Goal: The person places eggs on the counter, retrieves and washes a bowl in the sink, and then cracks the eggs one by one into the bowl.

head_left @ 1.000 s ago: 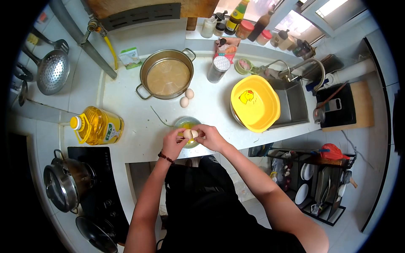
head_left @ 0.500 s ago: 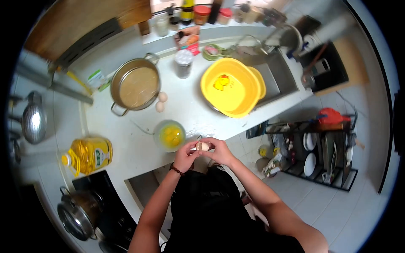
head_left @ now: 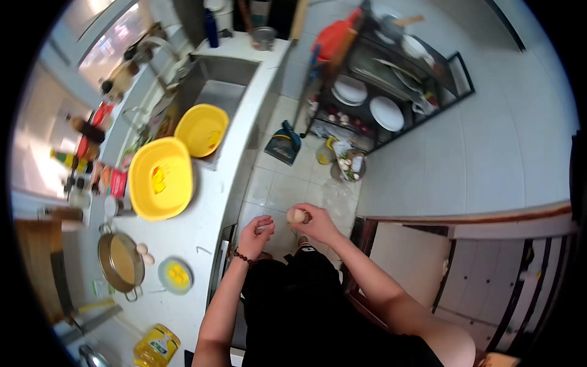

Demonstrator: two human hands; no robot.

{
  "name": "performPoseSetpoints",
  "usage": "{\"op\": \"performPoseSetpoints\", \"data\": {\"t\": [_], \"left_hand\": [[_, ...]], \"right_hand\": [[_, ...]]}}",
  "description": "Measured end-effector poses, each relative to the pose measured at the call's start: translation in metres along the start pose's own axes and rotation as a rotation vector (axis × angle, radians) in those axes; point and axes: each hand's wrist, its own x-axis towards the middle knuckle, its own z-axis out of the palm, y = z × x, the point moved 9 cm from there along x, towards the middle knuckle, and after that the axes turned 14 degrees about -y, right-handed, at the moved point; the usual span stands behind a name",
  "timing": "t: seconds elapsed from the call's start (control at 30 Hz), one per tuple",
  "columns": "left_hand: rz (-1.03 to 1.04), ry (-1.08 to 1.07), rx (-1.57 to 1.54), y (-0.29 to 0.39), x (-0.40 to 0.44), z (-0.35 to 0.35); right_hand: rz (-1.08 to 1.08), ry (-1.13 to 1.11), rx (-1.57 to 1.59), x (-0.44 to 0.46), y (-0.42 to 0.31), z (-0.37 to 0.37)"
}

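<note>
My right hand (head_left: 318, 224) is closed around cracked eggshell (head_left: 298, 216), held over the floor away from the counter. To its left, my left hand (head_left: 255, 237) has its fingers apart and slightly curled, with nothing in it. A glass bowl (head_left: 164, 282) with several yolks stands on the white counter (head_left: 202, 235). Two whole eggs (head_left: 145, 253) lie beside a two-handled steel pot (head_left: 105, 260) of brownish liquid.
Two yellow basins (head_left: 139, 183) (head_left: 211, 119) are by the sink (head_left: 223, 79). An oil bottle (head_left: 157, 347) stands at the lower left. A dish rack (head_left: 391, 92), dustpan (head_left: 284, 144) and a bin of scraps (head_left: 350, 164) are ahead on the floor.
The view has swung right, away from the counter. My hands have separated; the shell halves, earlier between both hands, are now in my right hand, and my left hand has let go.
</note>
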Motion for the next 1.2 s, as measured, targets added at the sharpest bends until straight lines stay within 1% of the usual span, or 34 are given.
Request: {"op": "performPoseSetpoints", "data": {"t": [0.03,0.07,0.1,0.17,0.23,0.3,0.33,0.4,0.43,0.5,0.53,0.63,0.67,0.7,0.73,0.77,0.83,0.93,1.07,1.17,1.2], "left_hand": [[-0.044,-0.011,0.018,0.004,0.017,0.020],[-0.034,-0.030,0.046,0.005,0.034,0.037],[-0.035,-0.054,0.067,0.006,0.052,0.056],[-0.046,-0.109,0.110,0.009,0.081,0.092],[-0.059,-0.127,0.132,0.021,0.103,0.125],[-0.015,-0.122,0.160,0.036,0.123,0.150],[-0.016,-0.115,0.162,0.038,0.130,0.157],[-0.002,-0.107,0.186,0.043,0.141,0.169],[-0.005,-0.096,0.185,0.046,0.144,0.174],[0.001,-0.062,0.163,0.056,0.146,0.178],[0.002,-0.050,0.164,0.058,0.145,0.177],[-0.011,0.000,0.191,0.058,0.141,0.167],[-0.033,0.020,0.182,0.054,0.139,0.161],[-0.055,0.038,0.172,0.049,0.136,0.155],[-0.064,0.061,0.145,0.049,0.135,0.151],[-0.065,0.068,0.141,0.045,0.133,0.147],[-0.064,0.127,0.090,0.040,0.129,0.138],[-0.063,0.160,0.085,0.037,0.124,0.131],[-0.074,0.205,0.102,0.038,0.110,0.113],[-0.054,0.267,0.098,0.035,0.090,0.089],[-0.043,0.309,0.064,0.033,0.080,0.079]], "right_hand": [[0.011,0.099,0.008,-0.017,0.010,-0.038],[0.078,0.144,0.043,-0.033,0.027,-0.068],[0.081,0.174,0.055,-0.045,0.041,-0.097],[0.127,0.303,-0.084,-0.070,0.069,-0.154],[0.159,0.351,-0.085,-0.082,0.093,-0.203],[0.090,0.441,-0.149,-0.081,0.104,-0.254],[0.085,0.436,-0.146,-0.073,0.111,-0.272],[-0.013,0.564,-0.197,-0.062,0.113,-0.313],[-0.018,0.554,-0.193,-0.053,0.123,-0.327],[0.098,0.604,-0.437,-0.040,0.136,-0.354],[0.209,0.569,-0.471,-0.036,0.145,-0.360],[0.200,0.607,-0.525,-0.033,0.199,-0.360],[0.193,0.594,-0.525,-0.035,0.211,-0.354],[0.250,0.517,-0.477,-0.036,0.231,-0.344],[0.310,0.437,-0.432,-0.038,0.240,-0.337],[0.307,0.429,-0.434,-0.042,0.244,-0.330],[0.413,0.351,-0.371,-0.050,0.257,-0.319],[0.407,0.326,-0.340,-0.049,0.262,-0.308],[0.349,0.268,-0.334,-0.019,0.234,-0.289],[0.199,0.193,-0.274,0.025,0.180,-0.253],[0.092,0.165,-0.244,0.041,0.156,-0.236]]}}
